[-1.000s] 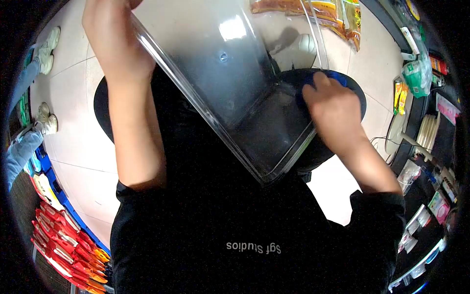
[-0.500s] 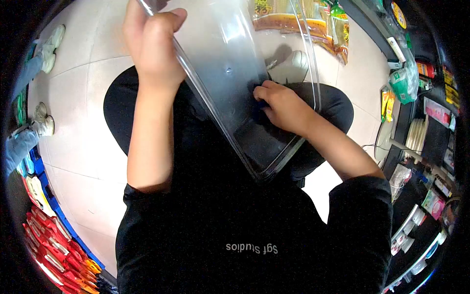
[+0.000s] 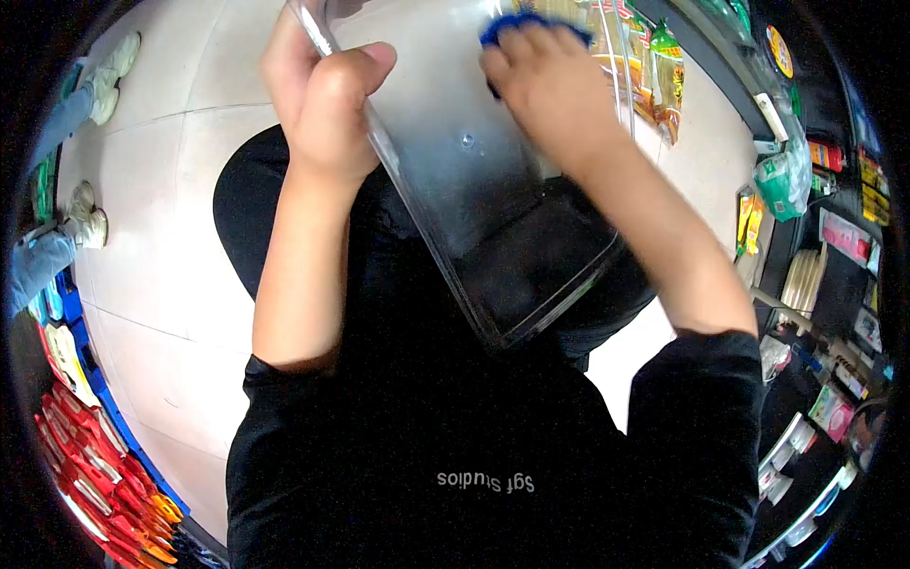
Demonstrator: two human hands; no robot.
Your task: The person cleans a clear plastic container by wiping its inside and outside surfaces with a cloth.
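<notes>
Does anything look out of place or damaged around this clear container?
Packaged goods appear to lie on the floor beyond the clear container, an unusual place for them. The container, gripped by the left hand, shows no obvious crack.

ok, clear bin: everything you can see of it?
The clear bin looks like rigid plastic: straight-sided, rimmed, hazy, with a small round mark. It slants over the lap, one corner toward the black shirt, far end out of frame. The left hand grips its rim; the right hand holds a blue cloth over it, contact unclear.
</notes>
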